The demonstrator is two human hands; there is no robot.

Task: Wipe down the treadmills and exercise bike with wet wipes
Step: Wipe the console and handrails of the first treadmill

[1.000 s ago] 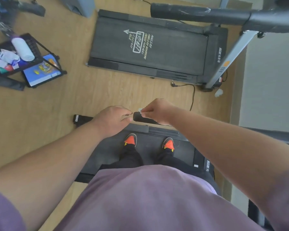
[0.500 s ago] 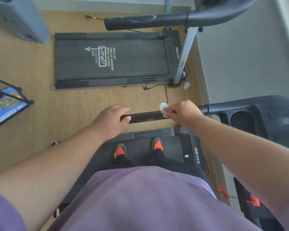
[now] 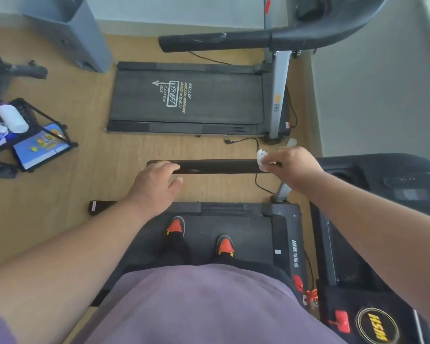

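I stand on a black treadmill (image 3: 246, 234) whose black handrail (image 3: 216, 166) runs across in front of me. My right hand (image 3: 292, 167) pinches a crumpled white wet wipe (image 3: 261, 157) against the handrail's right end, near the console (image 3: 387, 180). My left hand (image 3: 157, 184) rests at the rail's left end, fingers laid over it and thumb beneath. A second treadmill (image 3: 186, 98) lies on the floor further ahead, with its own black handrail (image 3: 216, 42) above it.
A black wire rack (image 3: 35, 135) at the left holds a white roll (image 3: 12, 118), packets and a blue pack. A grey bin (image 3: 67, 31) stands at the top left. A black cable (image 3: 243, 141) trails over the wooden floor between the treadmills. A grey wall is on the right.
My right hand has slid the wipe rightward along the handrail, away from my left hand, to the rail's right end. The view swung from side to side.
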